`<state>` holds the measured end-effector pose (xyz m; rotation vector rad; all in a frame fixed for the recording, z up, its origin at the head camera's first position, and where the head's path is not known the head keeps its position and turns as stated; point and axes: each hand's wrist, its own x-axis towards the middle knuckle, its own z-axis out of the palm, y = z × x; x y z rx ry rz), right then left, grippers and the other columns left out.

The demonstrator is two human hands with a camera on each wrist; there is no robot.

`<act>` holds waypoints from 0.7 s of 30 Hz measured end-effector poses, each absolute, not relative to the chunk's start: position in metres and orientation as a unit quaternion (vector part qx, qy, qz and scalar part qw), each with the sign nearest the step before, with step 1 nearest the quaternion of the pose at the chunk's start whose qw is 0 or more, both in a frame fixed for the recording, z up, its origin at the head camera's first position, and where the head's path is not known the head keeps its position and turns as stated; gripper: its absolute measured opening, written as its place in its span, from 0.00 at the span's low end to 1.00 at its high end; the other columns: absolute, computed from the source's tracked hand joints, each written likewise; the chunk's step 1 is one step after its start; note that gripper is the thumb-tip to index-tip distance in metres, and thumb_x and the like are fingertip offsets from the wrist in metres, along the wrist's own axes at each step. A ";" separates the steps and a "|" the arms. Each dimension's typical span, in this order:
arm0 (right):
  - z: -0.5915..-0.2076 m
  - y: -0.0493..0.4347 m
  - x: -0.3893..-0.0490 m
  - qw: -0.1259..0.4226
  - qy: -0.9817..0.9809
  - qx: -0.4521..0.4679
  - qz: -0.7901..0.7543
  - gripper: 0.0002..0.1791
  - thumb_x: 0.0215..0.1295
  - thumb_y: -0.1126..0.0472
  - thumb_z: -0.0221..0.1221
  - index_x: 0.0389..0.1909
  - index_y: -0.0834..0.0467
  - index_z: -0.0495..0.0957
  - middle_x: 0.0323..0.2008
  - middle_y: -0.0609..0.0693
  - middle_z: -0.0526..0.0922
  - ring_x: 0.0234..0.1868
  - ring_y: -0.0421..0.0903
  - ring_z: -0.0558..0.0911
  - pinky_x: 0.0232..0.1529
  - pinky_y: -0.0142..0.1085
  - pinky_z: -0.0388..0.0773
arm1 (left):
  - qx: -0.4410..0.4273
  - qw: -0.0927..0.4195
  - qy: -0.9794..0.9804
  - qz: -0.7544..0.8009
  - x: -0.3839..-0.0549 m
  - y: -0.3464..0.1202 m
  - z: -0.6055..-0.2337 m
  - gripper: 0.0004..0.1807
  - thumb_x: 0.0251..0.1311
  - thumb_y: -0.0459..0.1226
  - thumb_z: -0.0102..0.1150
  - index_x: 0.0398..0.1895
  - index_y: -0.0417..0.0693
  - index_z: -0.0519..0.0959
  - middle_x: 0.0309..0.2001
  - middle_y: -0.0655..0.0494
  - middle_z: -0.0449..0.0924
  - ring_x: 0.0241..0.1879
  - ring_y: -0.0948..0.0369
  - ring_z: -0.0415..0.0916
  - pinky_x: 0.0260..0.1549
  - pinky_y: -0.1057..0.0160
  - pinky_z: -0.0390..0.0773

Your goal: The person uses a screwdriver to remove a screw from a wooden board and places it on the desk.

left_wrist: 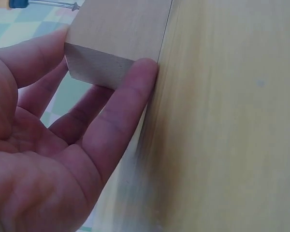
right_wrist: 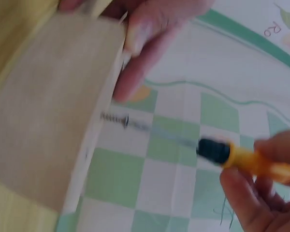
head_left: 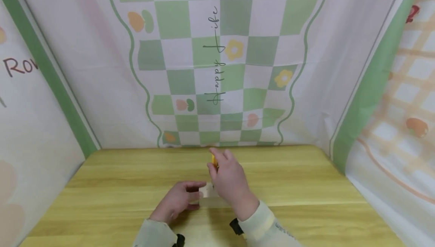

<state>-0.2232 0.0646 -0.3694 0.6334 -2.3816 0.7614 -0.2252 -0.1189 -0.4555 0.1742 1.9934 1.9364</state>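
Observation:
A pale wooden block (head_left: pixel 214 202) lies on the tabletop in the head view. My left hand (head_left: pixel 180 198) holds its left end; in the left wrist view, fingertips press on the end and edges of the block (left_wrist: pixel 118 29). Above it, my right hand (head_left: pixel 233 181) grips a screwdriver (head_left: pixel 214 160). The right wrist view shows its yellow-orange handle (right_wrist: pixel 256 164) with a dark collar between the fingers. The shaft points at the head of a screw (right_wrist: pixel 116 118), whose threads stand out of the block's narrow side. How deep the screw sits is hidden.
The wood-grain table (head_left: pixel 136 171) extends around both hands. A fabric backdrop (head_left: pixel 265 99) with green checks and flowers hangs at its far edge, and side curtains (head_left: pixel 384 88) hang to the left and right. Black bands (head_left: pixel 236 226) circle both wrists.

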 end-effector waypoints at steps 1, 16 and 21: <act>-0.370 0.063 -0.223 0.284 -0.885 0.233 0.285 0.23 0.65 0.65 0.66 0.60 0.64 0.76 0.29 0.48 0.67 0.20 0.38 0.65 0.18 0.28 0.69 | 0.063 0.177 0.703 0.686 -0.225 -0.119 -0.456 0.23 0.65 0.30 0.62 0.63 0.36 0.75 0.65 0.38 0.70 0.57 0.45 0.73 0.44 0.49 0.83; -0.364 0.066 -0.228 0.260 -0.886 0.273 0.271 0.21 0.63 0.70 0.65 0.57 0.67 0.76 0.33 0.49 0.70 0.25 0.40 0.71 0.24 0.30 0.75 | 0.060 0.179 0.701 0.688 -0.226 -0.119 -0.455 0.22 0.66 0.30 0.62 0.63 0.37 0.76 0.65 0.39 0.70 0.57 0.46 0.73 0.44 0.50 0.83; -0.357 0.085 -0.239 0.165 -0.863 0.370 0.301 0.17 0.67 0.69 0.62 0.56 0.62 0.76 0.38 0.47 0.74 0.30 0.38 0.74 0.30 0.31 0.78 | 0.061 0.178 0.702 0.687 -0.225 -0.120 -0.454 0.22 0.65 0.30 0.62 0.62 0.37 0.76 0.66 0.39 0.69 0.59 0.43 0.71 0.44 0.50 0.83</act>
